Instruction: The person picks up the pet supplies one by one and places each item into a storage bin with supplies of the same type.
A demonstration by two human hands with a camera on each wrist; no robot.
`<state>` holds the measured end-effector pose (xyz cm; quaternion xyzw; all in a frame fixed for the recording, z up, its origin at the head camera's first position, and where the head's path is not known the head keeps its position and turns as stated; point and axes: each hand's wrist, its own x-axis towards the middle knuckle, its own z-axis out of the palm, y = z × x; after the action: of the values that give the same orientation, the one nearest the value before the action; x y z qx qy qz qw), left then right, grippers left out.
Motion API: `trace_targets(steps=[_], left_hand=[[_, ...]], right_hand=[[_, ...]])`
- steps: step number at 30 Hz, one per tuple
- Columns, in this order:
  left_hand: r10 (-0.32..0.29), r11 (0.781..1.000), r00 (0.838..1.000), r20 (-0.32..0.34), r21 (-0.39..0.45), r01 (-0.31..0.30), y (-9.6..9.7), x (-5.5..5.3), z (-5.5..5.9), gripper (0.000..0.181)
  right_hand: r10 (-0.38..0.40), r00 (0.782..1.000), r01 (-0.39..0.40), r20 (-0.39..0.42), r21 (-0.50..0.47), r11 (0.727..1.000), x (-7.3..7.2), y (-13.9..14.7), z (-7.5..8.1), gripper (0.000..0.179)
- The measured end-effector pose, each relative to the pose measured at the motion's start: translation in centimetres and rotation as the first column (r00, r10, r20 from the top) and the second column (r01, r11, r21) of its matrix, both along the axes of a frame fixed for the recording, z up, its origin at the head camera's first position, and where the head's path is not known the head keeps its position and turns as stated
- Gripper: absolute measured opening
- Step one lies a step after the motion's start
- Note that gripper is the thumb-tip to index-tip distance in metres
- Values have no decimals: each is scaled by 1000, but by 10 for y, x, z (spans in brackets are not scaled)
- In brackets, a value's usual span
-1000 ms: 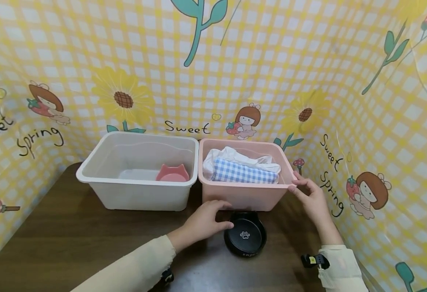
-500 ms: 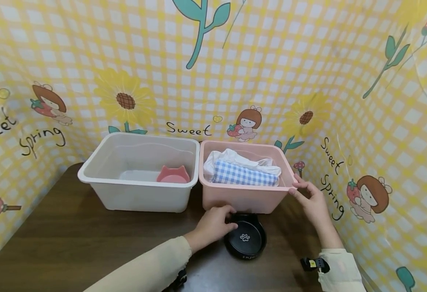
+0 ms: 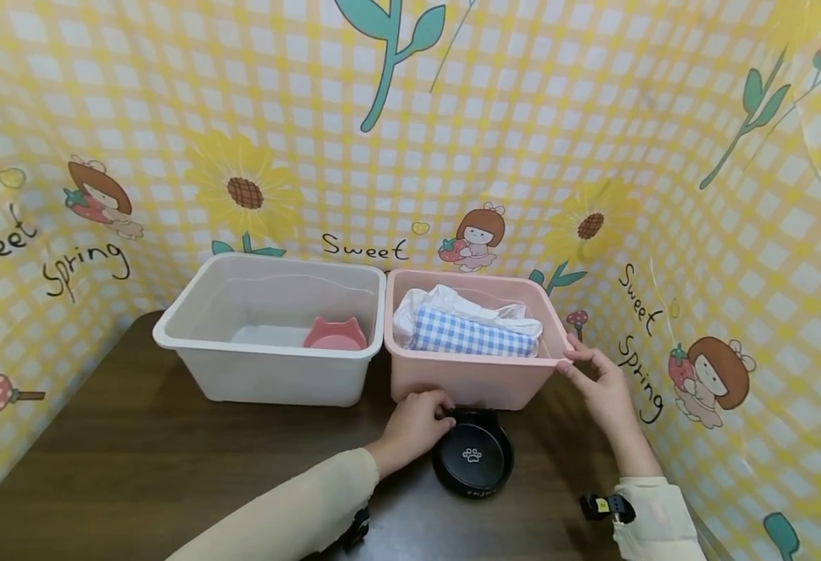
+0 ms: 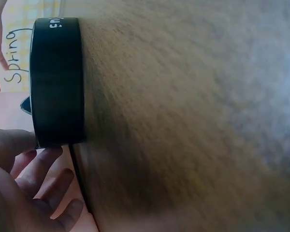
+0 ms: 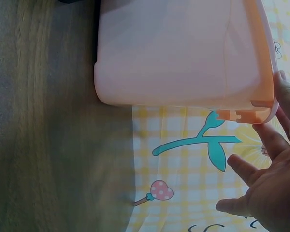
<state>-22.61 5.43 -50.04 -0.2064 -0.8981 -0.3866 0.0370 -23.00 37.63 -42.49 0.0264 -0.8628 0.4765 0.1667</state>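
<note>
Lettering [image 3: 481, 492] blurs on the black bowl [image 3: 473, 464]; left hand [image 3: 416, 425] pinches its edge, right hand [image 3: 601, 389] the pink bin [image 3: 477, 380].

The left hand [image 3: 414, 426] now sits farther toward three o'clock, fingers drawn in, pinching the black bowl [image 3: 473, 466] around eleven o'clock.

I wear pale cream sleeves above bare hands: the left sleeve [image 3: 291, 506] runs along the lower middle of the frame, the right sleeve [image 3: 656, 518] fills the lower right. A black wrist mount [image 3: 618, 508] with a small yellow patch [image 3: 602, 506] sits at my right cuff; another dark mount [image 3: 358, 527] shows beneath the left.
</note>
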Motion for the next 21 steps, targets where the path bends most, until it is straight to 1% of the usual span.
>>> trace_targets(steps=[3, 8, 12, 16, 21], left_hand=[[3, 1000, 1000, -12, 15, -3, 0, 1, 0, 6], [-2, 1000, 998, -58, 23, 4, 0, 1, 3, 4], [-18, 1000, 995, -97, 4, 18, -2, 3, 9, 4], [-28, 1000, 993, -110, -17, 26, -5, 5, 17, 4], [-24, 1000, 992, -124, -2, 24, -11, 6, 28, 5]], right_hand=[[-1, 1000, 1, 13, -4, 1000, 1, -1, 1, 39], [6, 1000, -6, 7, -18, 1000, 1, -1, 2, 39], [9, 1000, -9, -9, -14, 1000, 1, -1, 2, 38], [4, 1000, -4, -4, -8, 1000, 1, 0, 2, 39], [12, 1000, -12, 1, -31, 999, 0, 1, 2, 39]])
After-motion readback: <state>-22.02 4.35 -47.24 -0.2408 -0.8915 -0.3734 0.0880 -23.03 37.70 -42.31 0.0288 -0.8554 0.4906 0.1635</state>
